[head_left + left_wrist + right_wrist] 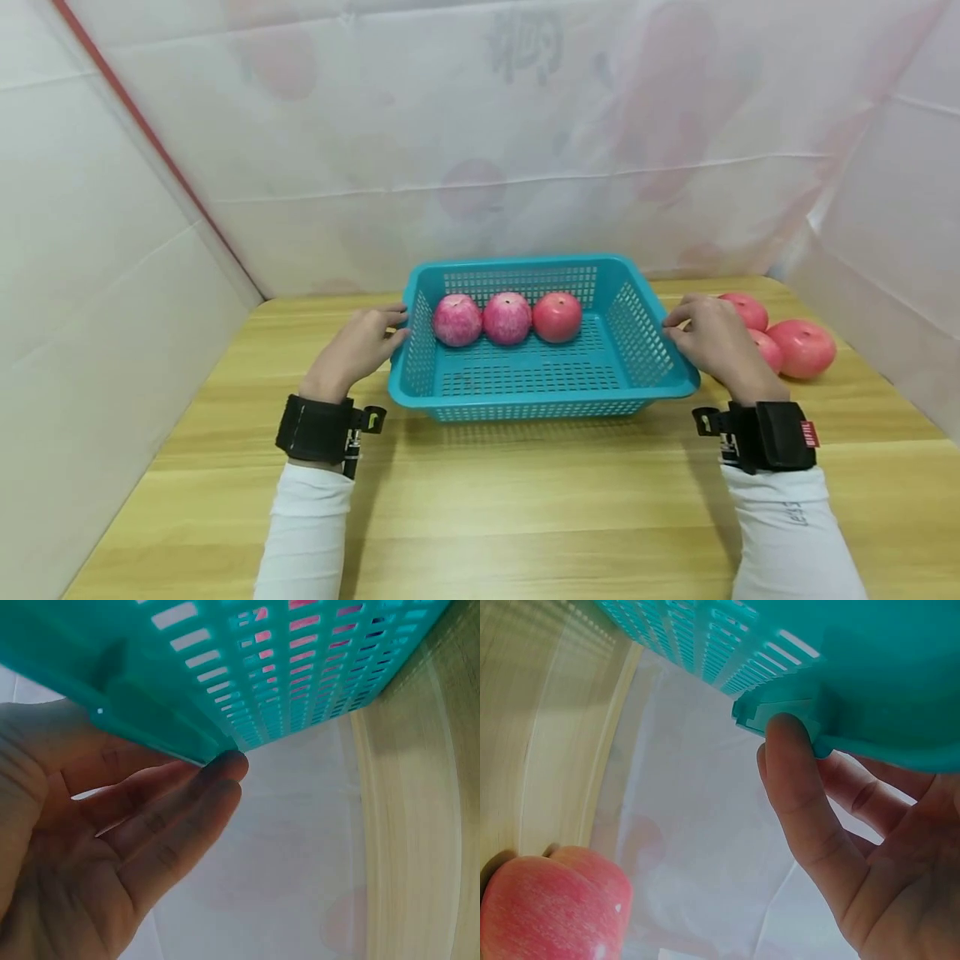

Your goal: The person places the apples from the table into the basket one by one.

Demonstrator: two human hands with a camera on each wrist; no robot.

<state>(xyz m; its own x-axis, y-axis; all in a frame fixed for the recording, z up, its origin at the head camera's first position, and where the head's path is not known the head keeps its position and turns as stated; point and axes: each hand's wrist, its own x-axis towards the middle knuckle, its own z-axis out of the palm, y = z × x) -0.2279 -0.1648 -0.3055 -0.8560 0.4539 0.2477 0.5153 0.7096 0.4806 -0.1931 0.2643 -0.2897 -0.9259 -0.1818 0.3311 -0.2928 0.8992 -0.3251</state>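
Observation:
A turquoise plastic basket [525, 406] with slotted walls is in the middle of the head view. Three red-pink apples stand in a row inside it: a left apple [457, 320], a middle apple [507, 318] and a right apple [557, 317]. My left hand [360, 350] grips the basket's left rim; in the left wrist view its fingertips [229, 769] bear on the rim's underside. At the opposite end, my right hand [716, 342] holds the right rim, a fingertip [784, 735] under its edge in the right wrist view.
Several apples [802, 348] lie on the wooden table [555, 508] just right of my right hand, which partly hides them. A pale printed sheet [480, 125] hangs close behind the basket, and white side walls [112, 275] flank the table.

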